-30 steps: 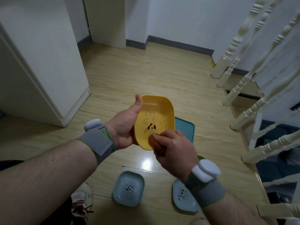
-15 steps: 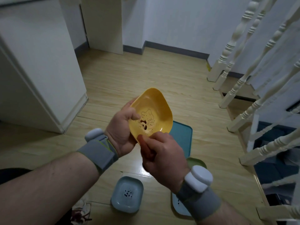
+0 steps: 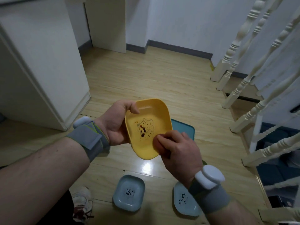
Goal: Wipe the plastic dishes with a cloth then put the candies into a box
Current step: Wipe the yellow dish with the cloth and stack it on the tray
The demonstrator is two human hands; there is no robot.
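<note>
I hold a yellow plastic dish (image 3: 146, 127) tilted toward me at chest height; it has a cartoon drawing and dark specks inside. My left hand (image 3: 116, 124) grips its left rim, the thumb hooked over the upper edge. My right hand (image 3: 177, 148) pinches a small reddish-brown wad (image 3: 158, 143) against the dish's lower right rim. Two pale blue dishes (image 3: 129, 193) (image 3: 183, 198) with dark specks lie on the wooden floor below. No candies or box show.
A teal tray (image 3: 185, 129) lies on the floor behind the yellow dish. A white cabinet (image 3: 40, 62) stands at the left, a white stair banister (image 3: 246, 82) at the right. My shoe (image 3: 82, 203) is by the left blue dish.
The yellow dish has turned in my left hand, whose thumb now hooks over the upper rim. My right hand has slid with the wad toward the dish's lower right rim.
</note>
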